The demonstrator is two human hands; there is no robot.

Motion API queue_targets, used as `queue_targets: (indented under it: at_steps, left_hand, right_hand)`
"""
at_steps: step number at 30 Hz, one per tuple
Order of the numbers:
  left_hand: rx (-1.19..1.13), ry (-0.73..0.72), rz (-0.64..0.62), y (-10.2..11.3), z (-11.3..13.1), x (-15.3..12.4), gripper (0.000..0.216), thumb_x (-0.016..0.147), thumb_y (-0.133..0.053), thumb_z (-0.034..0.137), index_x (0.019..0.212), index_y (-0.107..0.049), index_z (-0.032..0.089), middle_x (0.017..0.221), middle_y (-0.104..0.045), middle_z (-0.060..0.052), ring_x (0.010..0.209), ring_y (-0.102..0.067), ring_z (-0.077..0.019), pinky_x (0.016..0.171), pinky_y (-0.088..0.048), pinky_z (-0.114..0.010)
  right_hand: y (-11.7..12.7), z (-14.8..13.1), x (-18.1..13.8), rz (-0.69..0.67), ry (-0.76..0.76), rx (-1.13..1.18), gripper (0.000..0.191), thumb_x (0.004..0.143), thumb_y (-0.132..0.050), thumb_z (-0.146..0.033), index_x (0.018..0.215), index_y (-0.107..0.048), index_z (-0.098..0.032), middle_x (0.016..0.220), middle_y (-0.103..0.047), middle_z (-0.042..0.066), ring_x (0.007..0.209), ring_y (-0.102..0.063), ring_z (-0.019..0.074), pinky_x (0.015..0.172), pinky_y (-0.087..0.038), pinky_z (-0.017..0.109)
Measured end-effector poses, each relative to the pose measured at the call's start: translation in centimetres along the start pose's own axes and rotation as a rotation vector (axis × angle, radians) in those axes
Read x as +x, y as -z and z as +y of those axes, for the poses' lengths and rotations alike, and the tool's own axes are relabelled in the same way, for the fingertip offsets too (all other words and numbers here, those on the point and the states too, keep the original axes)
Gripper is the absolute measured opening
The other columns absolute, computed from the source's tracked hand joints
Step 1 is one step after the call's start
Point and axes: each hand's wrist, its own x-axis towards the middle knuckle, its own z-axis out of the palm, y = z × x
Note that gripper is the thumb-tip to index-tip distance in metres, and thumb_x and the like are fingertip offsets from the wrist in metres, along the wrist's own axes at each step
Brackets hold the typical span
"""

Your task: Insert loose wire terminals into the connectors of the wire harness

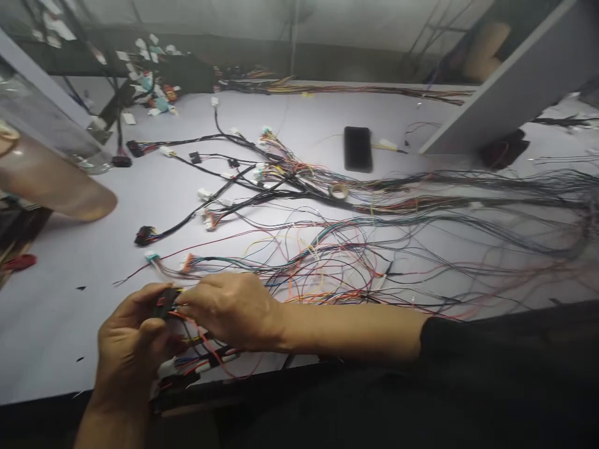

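Near the table's front edge, my left hand [128,343] grips a black wire connector [165,302] between thumb and fingers. My right hand [231,308] is closed in a pinch at the connector's right side, where thin wires, one of them yellow, enter it. Its fingertips are on a wire there. Orange and red wires [199,330] hang from the connector below my right hand. Under both hands lie more wire bundles with a white connector [167,368] and black tape. Just beyond my hands rest an orange connector [187,262] and a teal connector [152,257].
A taped wire harness [304,187] with several connectors spreads across the table, its wires running right. A tape roll [339,191] sits on it. Behind lies a black phone-like slab [357,149]. A bottle [56,181] stands at left; a grey panel [496,81] rises at right.
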Motion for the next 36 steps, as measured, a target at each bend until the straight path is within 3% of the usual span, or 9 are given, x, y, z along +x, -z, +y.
queue_targets:
  at_steps: [5,11,17,23,29,36]
  left_hand:
    - [-0.118,-0.105,0.037,0.4,-0.7,1.5,0.061,0.044,-0.094,0.043,0.095,-0.071,0.018,0.091,-0.069,-0.006,0.081,-0.063,-0.0210,0.065,-0.059,-0.023]
    - [-0.186,-0.168,0.022,-0.1,-0.5,2.0,0.061,0.041,-0.095,0.047,0.089,-0.073,0.015,0.084,-0.069,-0.006,0.072,-0.064,-0.0166,0.068,-0.058,-0.024]
    - [-0.180,-0.223,-0.026,0.0,0.4,2.2,0.054,0.053,-0.092,0.045,0.093,-0.074,0.016,0.092,-0.070,-0.006,0.078,-0.066,-0.0149,0.073,-0.057,-0.020]
    - [-0.126,-0.258,-0.069,0.4,2.0,4.7,0.049,0.056,-0.092,0.041,0.093,-0.074,0.015,0.096,-0.071,-0.008,0.085,-0.066,-0.0149,0.082,-0.055,-0.020]
    - [-0.161,-0.227,0.027,1.5,1.8,7.9,0.055,0.049,-0.094,0.043,0.090,-0.073,0.014,0.088,-0.070,-0.007,0.077,-0.067,-0.0158,0.077,-0.057,-0.022]
    - [-0.166,-0.211,0.082,2.7,1.0,8.4,0.057,0.050,-0.094,0.043,0.093,-0.072,0.013,0.087,-0.069,-0.007,0.074,-0.066,-0.0148,0.075,-0.056,-0.022]
  right_hand:
    - [1.6,1.6,-1.2,0.138,-0.011,0.080,0.029,0.102,-0.044,-0.028,0.108,-0.068,-0.012,0.091,-0.071,0.004,0.083,-0.064,0.0121,0.074,-0.048,0.021]
    - [2.2,3.0,-1.8,0.154,-0.036,0.219,0.026,0.100,-0.048,-0.026,0.104,-0.069,-0.011,0.091,-0.071,0.007,0.082,-0.065,0.0143,0.076,-0.050,0.024]
    - [1.6,2.1,0.1,0.094,-0.008,0.208,0.023,0.096,-0.055,-0.028,0.105,-0.069,-0.012,0.089,-0.070,0.006,0.079,-0.063,0.0143,0.070,-0.047,0.023]
    - [0.5,2.3,4.2,-0.004,-0.084,0.260,0.017,0.094,-0.060,-0.025,0.097,-0.071,-0.013,0.089,-0.069,0.005,0.075,-0.061,0.0128,0.068,-0.043,0.023]
    - [-1.0,3.8,8.5,-0.147,-0.193,0.253,0.014,0.093,-0.059,-0.018,0.096,-0.072,-0.013,0.091,-0.070,0.006,0.082,-0.060,0.0143,0.073,-0.041,0.024]
    - [-2.2,4.7,9.2,-0.153,-0.191,0.309,0.011,0.092,-0.061,-0.015,0.094,-0.072,-0.012,0.092,-0.070,0.007,0.083,-0.062,0.0152,0.075,-0.042,0.026]
